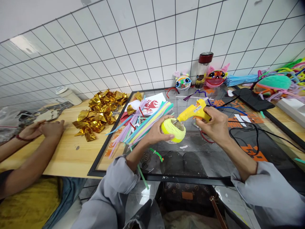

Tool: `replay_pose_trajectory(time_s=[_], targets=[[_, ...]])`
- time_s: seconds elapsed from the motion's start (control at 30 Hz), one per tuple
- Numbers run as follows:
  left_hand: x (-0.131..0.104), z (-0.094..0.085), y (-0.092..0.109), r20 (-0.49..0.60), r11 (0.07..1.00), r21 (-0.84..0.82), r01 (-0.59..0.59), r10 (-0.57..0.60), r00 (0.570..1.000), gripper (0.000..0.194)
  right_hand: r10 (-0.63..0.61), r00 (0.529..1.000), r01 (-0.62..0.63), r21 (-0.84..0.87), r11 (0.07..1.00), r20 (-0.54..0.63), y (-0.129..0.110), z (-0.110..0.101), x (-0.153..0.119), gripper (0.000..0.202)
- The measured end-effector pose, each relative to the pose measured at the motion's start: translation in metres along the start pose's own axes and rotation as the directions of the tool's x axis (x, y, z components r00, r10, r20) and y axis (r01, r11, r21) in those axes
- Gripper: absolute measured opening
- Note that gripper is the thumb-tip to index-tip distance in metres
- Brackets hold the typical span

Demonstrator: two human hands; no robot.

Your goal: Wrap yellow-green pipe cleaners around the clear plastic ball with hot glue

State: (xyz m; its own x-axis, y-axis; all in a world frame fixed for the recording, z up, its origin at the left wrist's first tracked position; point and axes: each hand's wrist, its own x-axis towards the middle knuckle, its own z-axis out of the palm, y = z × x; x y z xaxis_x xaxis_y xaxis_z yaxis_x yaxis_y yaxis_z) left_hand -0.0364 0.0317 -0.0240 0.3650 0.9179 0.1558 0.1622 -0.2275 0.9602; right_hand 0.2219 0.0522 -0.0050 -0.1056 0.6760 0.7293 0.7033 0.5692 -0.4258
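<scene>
My left hand (pixel 157 131) is closed round a bowl-like form wrapped in yellow pipe cleaners (pixel 175 135), its hollow side tilted up. In my right hand (pixel 215 124) is a yellow glue gun (pixel 194 110), its metal nozzle pointing down at the inner rim of the yellow form. Whether the nozzle touches it I cannot tell. Just left of my left hand lies a bundle of pastel pipe cleaners (pixel 152 124). A short green pipe cleaner (pixel 156 153) lies on the glass below the form.
A co-worker's hands (pixel 51 128) rest at the left, near crumpled gold foil pieces (pixel 102 111). Two finished pipe-cleaner faces (pixel 183 82) and a lidded jar (pixel 202 71) stand by the tiled wall. Black cables (pixel 256 135) and a phone (pixel 254 98) lie at the right.
</scene>
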Motion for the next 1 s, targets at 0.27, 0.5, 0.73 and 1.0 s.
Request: replay_pose_trajectory(time_s=[0.27, 0.5, 0.73, 1.0], targets=[[-0.0002, 0.0005, -0.0008, 0.007, 1.0, -0.017, -0.005, 0.005, 1.0, 0.094, -0.026, 1.0, 0.025, 0.017, 1.0, 0.002, 0.0007, -0.0004, -0.0006, 0.027], [-0.0007, 0.0018, -0.0002, 0.003, 0.999, -0.033, -0.014, 0.014, 1.0, 0.093, -0.021, 1.0, 0.022, 0.012, 1.0, -0.005, 0.0033, 0.0027, -0.0032, 0.022], [-0.0001, 0.0012, 0.0007, 0.011, 1.0, -0.019, -0.018, 0.018, 1.0, 0.093, -0.002, 1.0, 0.002, 0.011, 1.0, -0.002, 0.0032, 0.0035, -0.0047, 0.026], [0.0003, 0.0016, 0.0006, 0.009, 1.0, -0.015, -0.006, 0.006, 1.0, 0.095, 0.009, 1.0, -0.009, -0.023, 1.0, -0.009, 0.0041, 0.0046, -0.0052, 0.026]])
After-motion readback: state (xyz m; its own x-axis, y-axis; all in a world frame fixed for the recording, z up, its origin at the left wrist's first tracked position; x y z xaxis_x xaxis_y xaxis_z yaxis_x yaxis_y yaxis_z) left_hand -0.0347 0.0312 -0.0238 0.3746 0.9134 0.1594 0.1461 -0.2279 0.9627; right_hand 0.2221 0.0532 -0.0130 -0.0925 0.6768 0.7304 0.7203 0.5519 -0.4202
